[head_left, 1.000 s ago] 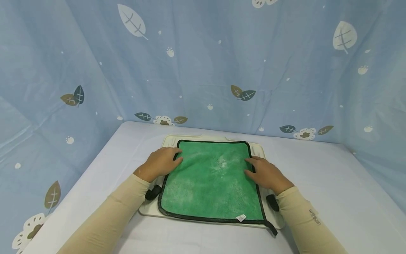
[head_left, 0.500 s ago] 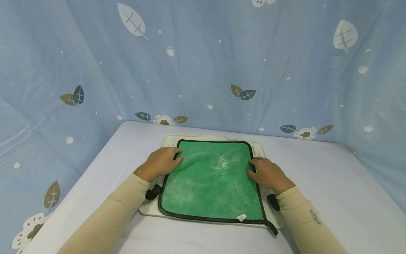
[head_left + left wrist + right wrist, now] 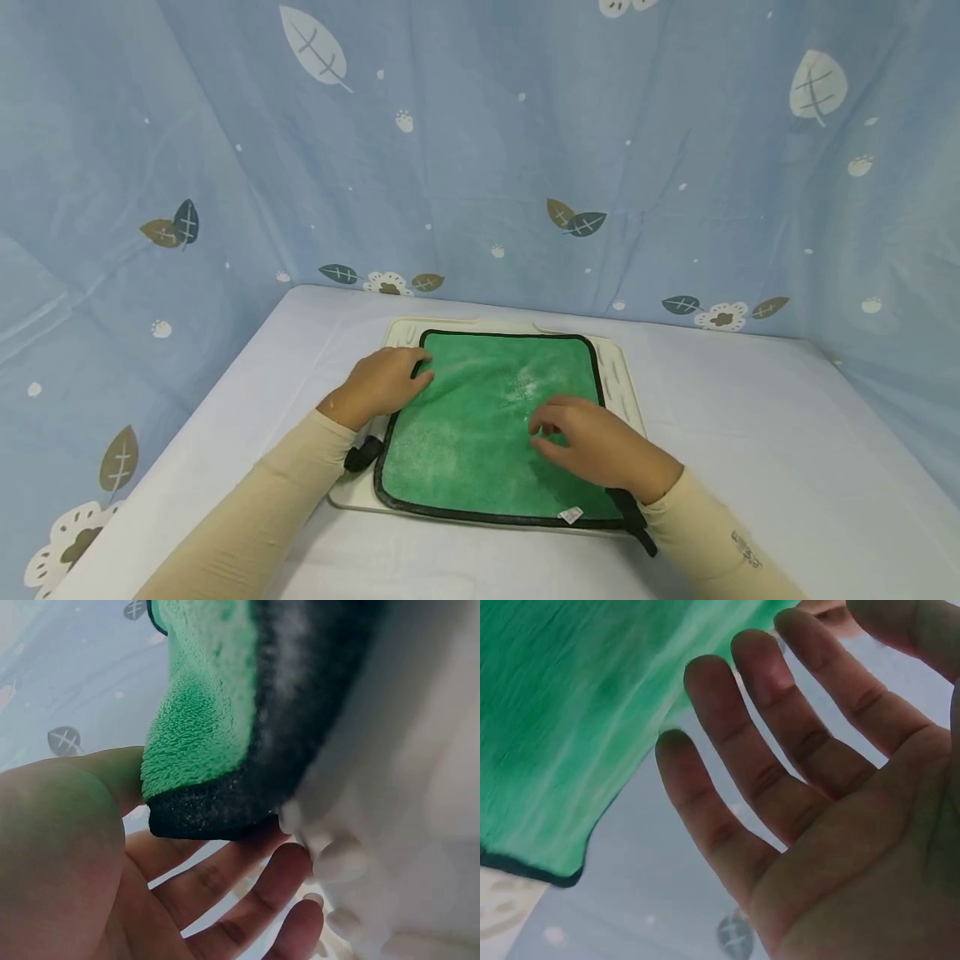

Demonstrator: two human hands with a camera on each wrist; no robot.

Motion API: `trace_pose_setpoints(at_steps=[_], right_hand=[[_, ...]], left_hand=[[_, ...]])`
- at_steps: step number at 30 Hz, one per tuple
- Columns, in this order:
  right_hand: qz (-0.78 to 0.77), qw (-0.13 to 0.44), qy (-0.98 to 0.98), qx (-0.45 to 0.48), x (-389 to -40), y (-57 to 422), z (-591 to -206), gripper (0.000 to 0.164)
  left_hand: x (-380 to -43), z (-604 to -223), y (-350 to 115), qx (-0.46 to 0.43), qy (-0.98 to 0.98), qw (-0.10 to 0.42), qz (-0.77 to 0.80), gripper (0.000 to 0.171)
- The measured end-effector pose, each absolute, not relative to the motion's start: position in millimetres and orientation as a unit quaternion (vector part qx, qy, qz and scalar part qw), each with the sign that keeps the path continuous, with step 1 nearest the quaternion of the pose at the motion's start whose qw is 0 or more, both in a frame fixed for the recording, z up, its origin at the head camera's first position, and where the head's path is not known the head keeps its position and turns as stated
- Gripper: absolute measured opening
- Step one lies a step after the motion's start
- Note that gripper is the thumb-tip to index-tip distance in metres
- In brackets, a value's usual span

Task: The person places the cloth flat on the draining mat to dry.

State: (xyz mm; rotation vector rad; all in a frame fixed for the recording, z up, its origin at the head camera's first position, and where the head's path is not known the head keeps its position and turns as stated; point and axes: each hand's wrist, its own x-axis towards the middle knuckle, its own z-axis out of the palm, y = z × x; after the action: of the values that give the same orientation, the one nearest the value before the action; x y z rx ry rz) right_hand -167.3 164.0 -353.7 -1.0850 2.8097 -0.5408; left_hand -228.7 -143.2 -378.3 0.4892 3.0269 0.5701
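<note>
A green plush towel point(image 3: 480, 450) with black edging lies spread over an off-white tray point(image 3: 618, 383). My left hand point(image 3: 382, 379) is at the towel's left edge. In the left wrist view its thumb lies on the green pile point(image 3: 195, 735) side, its fingers point(image 3: 214, 881) behind the black border, so the edge is pinched between them. My right hand point(image 3: 600, 442) hovers over the right half of the towel and casts a shadow on it. Its fingers point(image 3: 765, 780) are loosely bent, with nothing held. The towel's right border is partly hidden behind that hand.
A white label point(image 3: 570, 515) and a black loop point(image 3: 643, 542) sit at the towel's near right corner. White cloth covers the table point(image 3: 750, 417). A blue leaf-patterned curtain point(image 3: 480, 167) hangs behind and along the sides.
My right hand has left the towel's right edge and moved left and nearer to me, over the green surface. The left hand and the towel keep their places.
</note>
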Motion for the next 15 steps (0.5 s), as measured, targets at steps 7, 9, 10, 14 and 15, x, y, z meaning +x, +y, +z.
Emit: trace_pose_setpoints(at_steps=[7, 9, 10, 14, 15], right_hand=[[-0.158, 0.062, 0.902, -0.397, -150.3, 145.3, -357.9, 0.006], [-0.154, 0.073, 0.900, -0.402, -148.7, 142.7, -360.3, 0.005], [-0.151, 0.078, 0.900, -0.402, -148.2, 141.8, -361.6, 0.005], [-0.143, 0.090, 0.902, -0.398, -147.0, 139.5, -365.8, 0.006], [-0.141, 0.091, 0.902, -0.397, -146.7, 139.1, -366.3, 0.007]], left_hand=[[-229.3, -379.4, -143.4, 0.157, 0.971, 0.011, 0.181, 0.041], [-229.5, -379.5, -143.4, 0.158, 0.971, 0.011, 0.180, 0.041], [-229.5, -379.5, -143.3, 0.158, 0.971, 0.011, 0.180, 0.041], [-229.5, -380.1, -142.9, 0.160, 0.971, 0.011, 0.178, 0.041], [-229.6, -380.3, -142.8, 0.160, 0.971, 0.010, 0.178, 0.041]])
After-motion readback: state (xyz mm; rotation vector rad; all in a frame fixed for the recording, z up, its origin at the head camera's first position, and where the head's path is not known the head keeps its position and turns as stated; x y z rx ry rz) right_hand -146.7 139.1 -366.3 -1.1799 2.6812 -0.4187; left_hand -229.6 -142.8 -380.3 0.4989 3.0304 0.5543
